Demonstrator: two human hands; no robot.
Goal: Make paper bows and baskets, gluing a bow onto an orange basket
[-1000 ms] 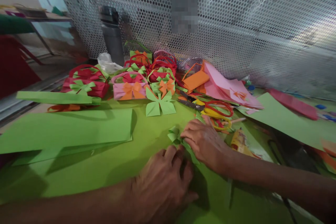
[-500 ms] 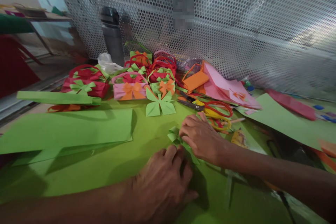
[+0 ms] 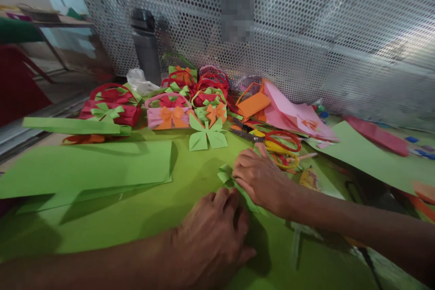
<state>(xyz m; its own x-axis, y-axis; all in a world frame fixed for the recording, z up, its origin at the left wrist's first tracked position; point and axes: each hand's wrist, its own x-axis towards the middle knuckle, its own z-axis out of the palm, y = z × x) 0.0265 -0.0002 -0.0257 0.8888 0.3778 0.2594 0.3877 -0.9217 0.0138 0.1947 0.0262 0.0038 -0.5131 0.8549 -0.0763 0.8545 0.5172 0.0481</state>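
A small folded green paper piece (image 3: 225, 174) lies on the green paper sheet (image 3: 146, 217) that covers the table in front of me. My right hand (image 3: 260, 179) rests knuckles-up on its right end, with the fingers curled down onto it. My left hand (image 3: 212, 235) presses down just below it, fingers bent and close together, and hides the paper's near part. A finished green paper bow (image 3: 206, 133) lies a little farther back.
Several paper baskets with bows, red (image 3: 112, 106), pink (image 3: 168, 113) and orange (image 3: 251, 102), stand at the back. Scissors with red and yellow handles (image 3: 277, 145) lie right of my right hand. Large green sheets (image 3: 88, 167) lie at left. A grey flask (image 3: 146, 45) stands against the perforated metal wall (image 3: 306, 31).
My right hand has shifted slightly back and left over the folded green piece. My left hand has hardly moved.
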